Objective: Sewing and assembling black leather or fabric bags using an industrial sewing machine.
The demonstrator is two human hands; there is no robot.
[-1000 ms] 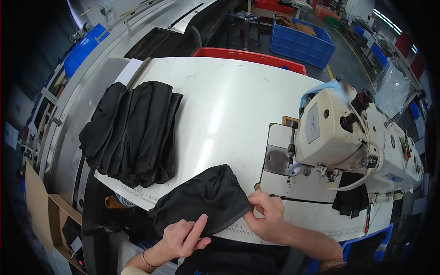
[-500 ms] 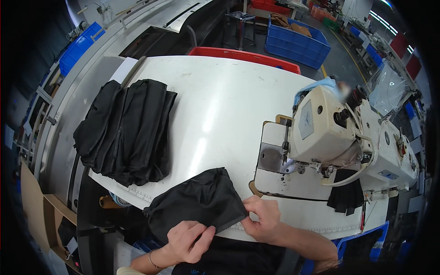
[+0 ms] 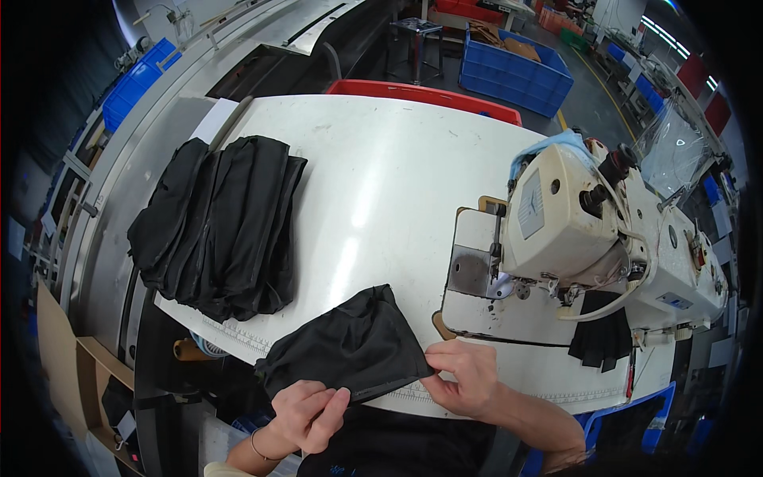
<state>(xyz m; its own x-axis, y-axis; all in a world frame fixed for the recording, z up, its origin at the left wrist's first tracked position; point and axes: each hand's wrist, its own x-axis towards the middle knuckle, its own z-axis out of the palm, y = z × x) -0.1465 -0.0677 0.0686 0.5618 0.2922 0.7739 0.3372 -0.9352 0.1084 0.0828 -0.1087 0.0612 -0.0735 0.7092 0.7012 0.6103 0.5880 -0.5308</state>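
A piece of black fabric (image 3: 350,338) lies over the front edge of the white sewing table, its near edge stretched between my two hands. At its lower left edge, my left hand (image 3: 306,417) is closed with thumb and fingers pinching the cloth. My right hand (image 3: 462,377) pinches the right corner of the same piece. To the right stands a cream sewing machine (image 3: 564,222), its needle area apart from the fabric. A stack of folded black fabric pieces (image 3: 218,226) rests on the left side of the table.
Another bit of black cloth (image 3: 600,334) hangs below the machine arm. Behind the white tabletop (image 3: 381,175) sit a red bin (image 3: 421,97) and a blue crate (image 3: 513,75). An open cardboard box (image 3: 67,358) stands at the left. A ruler strip runs along the table's front edge.
My left hand has slid left along the fabric's near edge, away from my right hand. My right hand has shifted slightly right, and more of the edge shows between them.
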